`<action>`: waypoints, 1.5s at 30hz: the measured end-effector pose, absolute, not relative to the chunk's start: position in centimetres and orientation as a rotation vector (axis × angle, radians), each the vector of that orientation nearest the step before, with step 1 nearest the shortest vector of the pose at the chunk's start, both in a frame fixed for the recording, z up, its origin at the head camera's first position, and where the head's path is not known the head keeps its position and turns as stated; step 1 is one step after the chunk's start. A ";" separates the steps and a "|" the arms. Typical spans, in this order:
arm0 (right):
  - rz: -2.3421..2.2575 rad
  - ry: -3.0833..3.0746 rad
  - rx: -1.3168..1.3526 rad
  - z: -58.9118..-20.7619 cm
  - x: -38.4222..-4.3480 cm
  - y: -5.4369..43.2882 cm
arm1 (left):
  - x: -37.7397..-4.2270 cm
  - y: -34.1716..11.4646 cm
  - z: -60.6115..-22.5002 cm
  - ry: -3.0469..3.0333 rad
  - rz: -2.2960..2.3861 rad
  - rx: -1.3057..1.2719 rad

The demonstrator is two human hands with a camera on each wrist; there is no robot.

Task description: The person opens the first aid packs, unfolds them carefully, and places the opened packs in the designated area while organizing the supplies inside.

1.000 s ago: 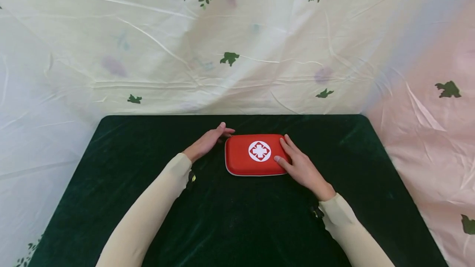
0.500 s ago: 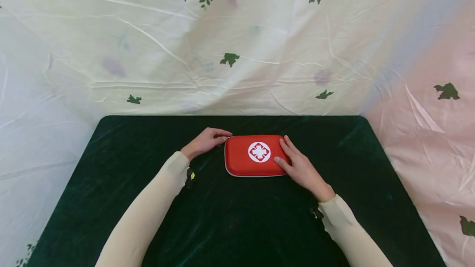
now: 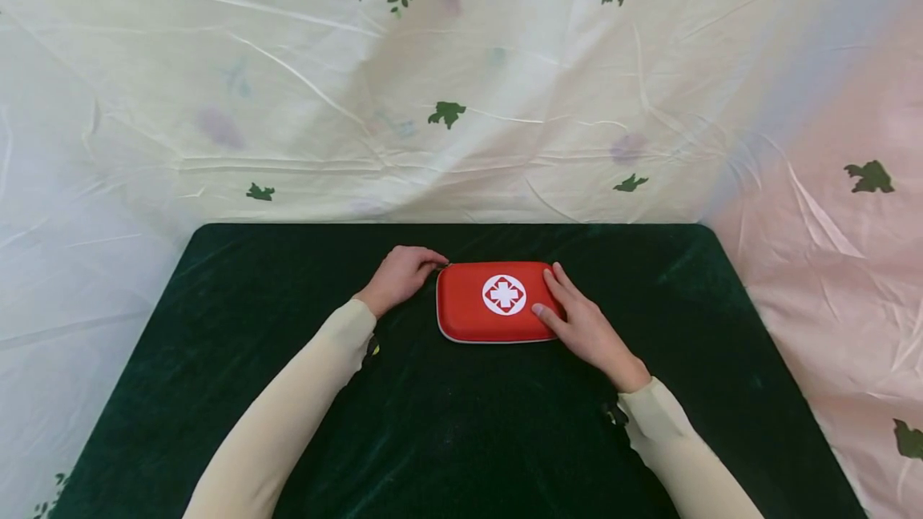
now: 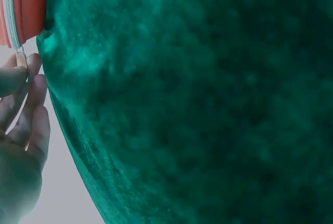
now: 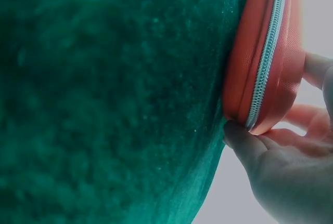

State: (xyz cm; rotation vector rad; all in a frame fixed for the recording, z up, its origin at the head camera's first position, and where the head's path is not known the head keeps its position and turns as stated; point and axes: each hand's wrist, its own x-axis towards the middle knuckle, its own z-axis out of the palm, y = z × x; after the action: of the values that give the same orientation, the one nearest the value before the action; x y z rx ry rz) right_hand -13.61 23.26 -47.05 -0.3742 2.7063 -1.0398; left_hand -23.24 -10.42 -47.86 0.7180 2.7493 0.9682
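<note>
A red zippered first-aid case (image 3: pixel 465 307) with a white cross emblem lies flat on the dark green cloth. At its far left corner, my left hand (image 3: pixel 400 275) pinches the metal zipper pull (image 4: pixel 22 53) between thumb and fingers; the left wrist view shows the other fingers loosely bent beside it. My right hand (image 3: pixel 593 331) holds the case's right end, with its thumb on the lid and other fingers along the end. In the right wrist view the silvery zipper (image 5: pixel 266 52) appears closed along the visible side.
Green velvety cloth covers the table (image 3: pixel 461 439). Behind it hangs a pale curtain (image 3: pixel 324 102) printed with leaves, and a pinkish curtain (image 3: pixel 815 263) hangs at the right. A dark band with a device (image 3: pixel 615 413) is at the right wrist.
My left hand has turned and lowered from beside the case's far left corner, and its fingers have closed on the zipper pull. The right hand and the case have stayed in place.
</note>
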 end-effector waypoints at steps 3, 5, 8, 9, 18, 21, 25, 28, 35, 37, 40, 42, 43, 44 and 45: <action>-0.983 2.732 -0.382 -46.8 -13.6 23.1 | -23.1 -10.3 -47.6 2.789 0.911 0.742; -0.928 2.761 -0.385 -46.5 -13.6 23.0 | -23.1 -10.2 -47.6 2.799 0.896 0.744; -0.831 2.823 -0.405 -46.2 -13.6 22.5 | -23.1 -10.2 -47.7 2.802 0.901 0.743; -0.797 2.844 -0.420 -46.2 -13.6 22.3 | -23.1 -10.2 -47.7 2.802 0.900 0.741; -0.565 2.886 -0.563 -46.9 -13.8 20.9 | -22.9 -10.1 -47.7 2.871 0.776 0.779; -0.583 2.874 -0.536 -46.9 -13.8 20.8 | -23.0 -10.2 -47.8 2.911 0.730 0.810; -0.620 2.854 -0.518 -46.8 -13.9 20.6 | -23.1 -10.5 -47.9 2.947 0.708 0.814; -0.624 2.839 -0.505 -46.7 -13.9 20.5 | -23.1 -10.8 -48.0 2.959 0.696 0.815; -0.622 2.829 -0.483 -46.6 -13.8 20.5 | -22.8 -11.1 -47.6 2.958 0.679 0.817; -0.632 2.823 -0.485 -46.6 -13.8 20.5 | -22.6 -11.1 -47.5 2.961 0.665 0.801; -0.638 2.818 -0.486 -46.6 -13.8 20.4 | -22.4 -11.3 -47.4 2.967 0.640 0.782; -0.636 2.819 -0.484 -46.6 -13.8 20.4 | -22.3 -11.3 -47.4 2.971 0.626 0.780; -0.633 2.819 -0.482 -46.6 -13.8 20.4 | -22.3 -11.4 -47.4 2.973 0.622 0.781; -0.631 2.820 -0.481 -46.6 -13.8 20.4 | -22.3 -11.4 -47.4 2.975 0.619 0.783; -0.629 2.820 -0.480 -46.6 -13.8 20.4 | -22.3 -11.4 -47.4 2.978 0.618 0.786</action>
State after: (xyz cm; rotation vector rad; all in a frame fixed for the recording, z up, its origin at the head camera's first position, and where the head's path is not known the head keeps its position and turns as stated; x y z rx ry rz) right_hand -13.85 20.44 -46.57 -0.4800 2.8196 -0.6287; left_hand -22.25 -11.38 -47.36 0.7857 2.9776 0.6175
